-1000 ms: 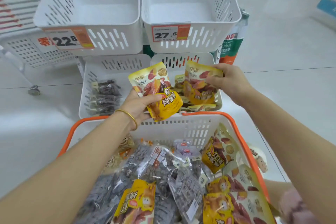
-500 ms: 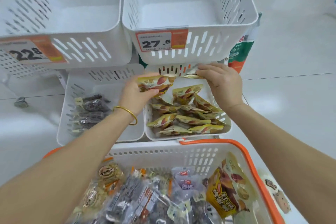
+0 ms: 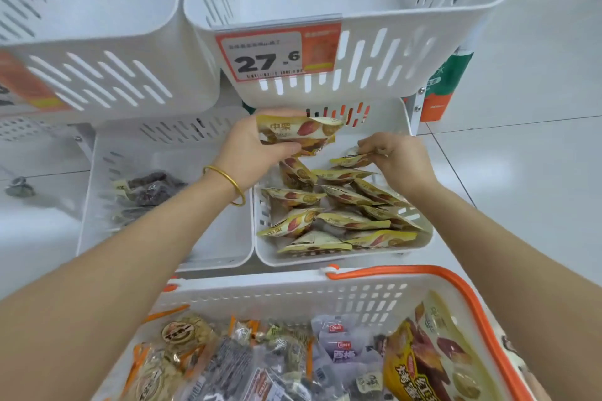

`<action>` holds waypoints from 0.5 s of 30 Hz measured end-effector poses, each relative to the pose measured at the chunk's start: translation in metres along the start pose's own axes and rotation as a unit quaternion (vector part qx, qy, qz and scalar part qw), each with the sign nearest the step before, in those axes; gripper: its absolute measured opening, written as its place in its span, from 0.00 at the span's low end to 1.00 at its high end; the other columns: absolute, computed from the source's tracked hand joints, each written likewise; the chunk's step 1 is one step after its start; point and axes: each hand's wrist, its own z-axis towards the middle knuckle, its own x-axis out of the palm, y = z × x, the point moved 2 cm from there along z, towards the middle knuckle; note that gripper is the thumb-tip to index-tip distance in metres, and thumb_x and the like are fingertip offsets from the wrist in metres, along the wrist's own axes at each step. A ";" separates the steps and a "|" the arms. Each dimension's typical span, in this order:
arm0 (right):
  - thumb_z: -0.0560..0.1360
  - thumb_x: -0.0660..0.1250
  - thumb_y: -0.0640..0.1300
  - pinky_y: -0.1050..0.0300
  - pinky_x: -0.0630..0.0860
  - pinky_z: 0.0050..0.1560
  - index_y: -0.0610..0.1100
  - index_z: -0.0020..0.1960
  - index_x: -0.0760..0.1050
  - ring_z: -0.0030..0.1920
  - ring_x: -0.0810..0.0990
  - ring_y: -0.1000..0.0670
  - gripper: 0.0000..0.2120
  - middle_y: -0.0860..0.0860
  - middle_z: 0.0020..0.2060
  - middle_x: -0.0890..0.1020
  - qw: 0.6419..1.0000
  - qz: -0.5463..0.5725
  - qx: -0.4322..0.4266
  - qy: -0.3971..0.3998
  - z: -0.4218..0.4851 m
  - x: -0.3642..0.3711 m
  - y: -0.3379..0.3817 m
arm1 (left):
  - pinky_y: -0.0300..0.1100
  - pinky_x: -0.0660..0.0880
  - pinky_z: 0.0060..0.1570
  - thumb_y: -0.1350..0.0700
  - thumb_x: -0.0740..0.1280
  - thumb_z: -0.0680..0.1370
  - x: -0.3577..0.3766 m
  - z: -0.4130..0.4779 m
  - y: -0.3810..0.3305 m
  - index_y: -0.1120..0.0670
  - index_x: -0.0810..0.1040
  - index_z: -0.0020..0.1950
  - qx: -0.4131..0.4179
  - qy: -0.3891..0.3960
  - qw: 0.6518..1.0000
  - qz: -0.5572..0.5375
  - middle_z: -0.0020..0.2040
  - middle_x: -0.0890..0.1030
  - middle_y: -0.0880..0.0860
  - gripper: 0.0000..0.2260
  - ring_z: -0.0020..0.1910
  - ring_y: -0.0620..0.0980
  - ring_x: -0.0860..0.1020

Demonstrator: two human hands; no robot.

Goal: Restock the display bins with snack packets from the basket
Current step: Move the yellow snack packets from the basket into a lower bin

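Yellow packets (image 3: 294,135) sit in the left hand (image 3: 250,146), fingers curled round them, above the back of the lower right bin (image 3: 342,258); a second ago they were up over the basket (image 3: 293,295), so the carry is done and only the drop is left. The right hand (image 3: 399,158) pinches one more packet (image 3: 353,159), now lowered onto the back row of the pile (image 3: 332,215); release looks near.

Edges: the upper bin (image 3: 374,26) with its price tag (image 3: 277,55) overhangs the back, so headroom is tight there; front rows lie near rim height. Open room: bare bin floor between the two hands, likely the best spot.

The basket holds more, with the same yellow kind (image 3: 423,358) at its right; the lower left bin (image 3: 163,247) holds dark packets (image 3: 153,187).
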 end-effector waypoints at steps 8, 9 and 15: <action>0.74 0.66 0.31 0.60 0.71 0.58 0.39 0.48 0.81 0.58 0.79 0.45 0.08 0.45 0.56 0.82 0.996 0.050 0.076 -0.005 -0.006 0.004 -0.001 | 0.37 0.75 0.57 0.67 0.71 0.71 0.004 -0.003 -0.008 0.46 0.77 0.57 0.044 0.070 0.996 0.031 0.52 0.80 0.42 0.21 0.53 0.38 0.78; 0.74 0.66 0.31 0.58 0.71 0.59 0.40 0.47 0.81 0.58 0.79 0.45 0.08 0.45 0.56 0.82 0.995 0.056 0.083 -0.007 -0.008 0.004 -0.001 | 0.40 0.75 0.59 0.67 0.70 0.71 0.008 0.000 -0.004 0.46 0.77 0.57 0.047 0.077 0.995 0.034 0.53 0.80 0.43 0.21 0.55 0.41 0.78; 0.74 0.66 0.33 0.50 0.75 0.58 0.45 0.45 0.80 0.56 0.79 0.46 0.09 0.49 0.55 0.83 0.990 0.062 0.121 -0.026 -0.008 0.003 -0.006 | 0.48 0.70 0.65 0.66 0.70 0.71 0.020 0.024 0.027 0.48 0.79 0.59 0.017 0.068 0.993 0.093 0.60 0.79 0.51 0.19 0.61 0.50 0.75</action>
